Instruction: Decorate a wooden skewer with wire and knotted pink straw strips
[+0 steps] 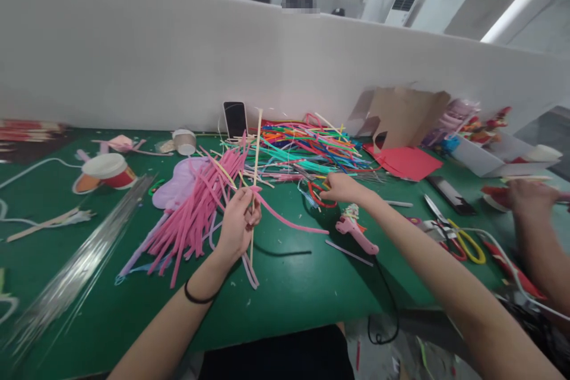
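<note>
My left hand [238,222] is closed around a thin wooden stick [256,160] that stands nearly upright, together with a pink pipe cleaner [289,222] that trails off to the right. A heap of pink pipe cleaners [196,214] lies just left of that hand on the green table [289,291]. My right hand [342,188] reaches forward to the edge of a mixed-colour pile of pipe cleaners [307,145], fingers pinched near a red loop [321,199]; what it holds I cannot make out.
A pink glue gun [356,236] lies below my right hand. Scissors [449,231], red paper [407,161], cardboard [403,113], a phone [235,119], a tape roll [184,141], a paper cup [107,171] and metal wires [84,261] surround the work area. Another person's hand [529,199] is at right.
</note>
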The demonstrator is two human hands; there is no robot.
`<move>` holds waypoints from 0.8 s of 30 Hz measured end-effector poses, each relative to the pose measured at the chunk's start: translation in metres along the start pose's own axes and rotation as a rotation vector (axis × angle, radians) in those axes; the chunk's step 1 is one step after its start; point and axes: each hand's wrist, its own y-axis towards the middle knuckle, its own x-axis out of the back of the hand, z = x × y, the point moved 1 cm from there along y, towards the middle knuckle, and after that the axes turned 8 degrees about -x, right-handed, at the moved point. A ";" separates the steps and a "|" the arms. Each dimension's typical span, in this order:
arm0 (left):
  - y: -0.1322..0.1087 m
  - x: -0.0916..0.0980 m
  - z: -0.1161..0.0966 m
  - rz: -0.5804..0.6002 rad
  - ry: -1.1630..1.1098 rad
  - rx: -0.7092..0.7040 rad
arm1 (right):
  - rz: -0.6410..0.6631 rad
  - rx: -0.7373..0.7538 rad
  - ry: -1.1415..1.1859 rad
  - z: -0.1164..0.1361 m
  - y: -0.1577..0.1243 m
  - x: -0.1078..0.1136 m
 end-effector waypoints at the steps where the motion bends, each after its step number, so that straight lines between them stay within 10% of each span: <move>1: 0.000 0.000 0.000 -0.004 -0.005 -0.010 | 0.007 0.009 0.022 -0.003 -0.007 0.005; 8: 0.001 -0.001 -0.004 -0.011 -0.013 -0.018 | 0.222 -0.012 0.684 -0.026 -0.055 0.014; 16: -0.002 -0.003 -0.009 0.049 -0.017 0.006 | -0.651 0.012 0.318 -0.017 -0.080 0.022; 24: -0.001 -0.001 -0.010 0.051 -0.053 0.023 | -0.933 0.213 0.250 -0.013 -0.085 0.022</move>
